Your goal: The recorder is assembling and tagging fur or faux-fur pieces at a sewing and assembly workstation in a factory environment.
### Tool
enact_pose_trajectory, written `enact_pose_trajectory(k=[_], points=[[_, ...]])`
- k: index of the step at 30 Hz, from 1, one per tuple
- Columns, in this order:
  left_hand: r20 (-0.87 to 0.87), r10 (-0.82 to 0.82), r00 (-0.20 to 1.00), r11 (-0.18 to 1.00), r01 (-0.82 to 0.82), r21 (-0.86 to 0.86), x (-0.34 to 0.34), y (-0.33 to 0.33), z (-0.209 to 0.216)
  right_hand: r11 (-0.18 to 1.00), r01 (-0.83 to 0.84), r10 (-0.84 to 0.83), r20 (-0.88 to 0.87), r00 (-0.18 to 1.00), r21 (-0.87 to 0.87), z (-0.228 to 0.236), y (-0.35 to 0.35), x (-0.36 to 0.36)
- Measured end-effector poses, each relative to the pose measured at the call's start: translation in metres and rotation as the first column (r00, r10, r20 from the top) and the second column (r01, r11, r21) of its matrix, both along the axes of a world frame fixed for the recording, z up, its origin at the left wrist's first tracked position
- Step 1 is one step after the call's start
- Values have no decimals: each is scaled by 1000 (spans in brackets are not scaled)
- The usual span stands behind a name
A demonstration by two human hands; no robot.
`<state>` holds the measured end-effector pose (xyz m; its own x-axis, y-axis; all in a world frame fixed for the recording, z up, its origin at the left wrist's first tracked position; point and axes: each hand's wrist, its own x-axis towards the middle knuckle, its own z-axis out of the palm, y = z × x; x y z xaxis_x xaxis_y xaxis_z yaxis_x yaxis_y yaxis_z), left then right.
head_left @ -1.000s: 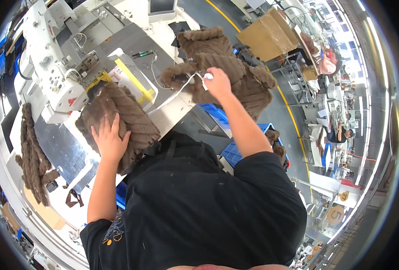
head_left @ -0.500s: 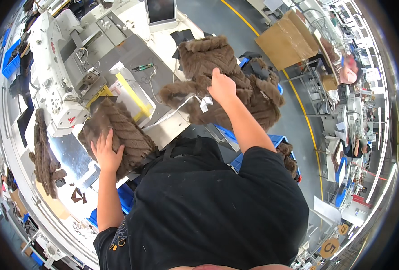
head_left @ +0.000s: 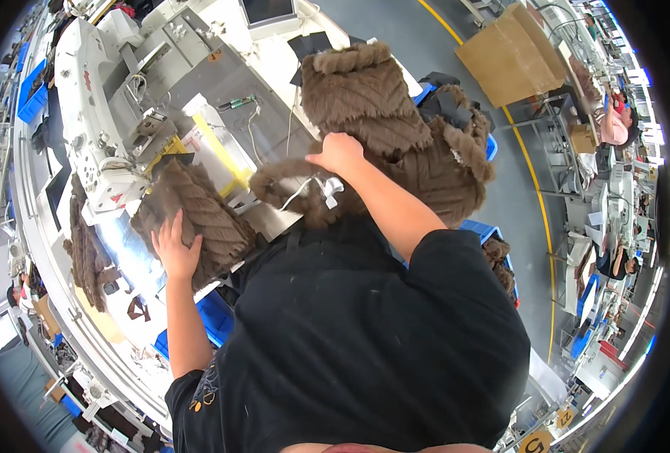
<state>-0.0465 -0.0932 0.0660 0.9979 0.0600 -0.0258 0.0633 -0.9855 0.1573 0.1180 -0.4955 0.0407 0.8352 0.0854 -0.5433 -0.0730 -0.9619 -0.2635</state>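
Note:
My left hand [head_left: 175, 245] rests flat, fingers apart, on a brown fur panel [head_left: 199, 215] with a ribbed pattern, lying beside the sewing machine's head. Closed on the edge of a larger brown fur garment [head_left: 403, 177] is my right hand [head_left: 340, 155]; its fingertips are partly hidden. Below that hand a furry strip curves to the left, with a white label [head_left: 330, 191] and a thin white cord on it. A folded ribbed part of the fur lies beyond my right hand.
The white sewing machine [head_left: 97, 113] stands at the left, with another strip of brown fur [head_left: 86, 257] next to it. A blue bin [head_left: 493, 234] holding brown fur is to the right. A cardboard box [head_left: 512, 57] stands across the aisle, where people work.
My right hand has moved left and nearer to me, drawing the furry strip and its label the same way. My left hand stays on the panel.

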Motion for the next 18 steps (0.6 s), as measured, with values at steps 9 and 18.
enact_pose_trajectory(k=[9, 18], points=[[-37, 16, 999, 1000, -15, 6, 4, -2, 4, 996, 8, 1, -112, 994, 85, -13, 8, 11], [-85, 35, 996, 999, -35, 5, 4, -1, 5, 879, -243, 239, 61, 969, 410, 8, -3, -30]])
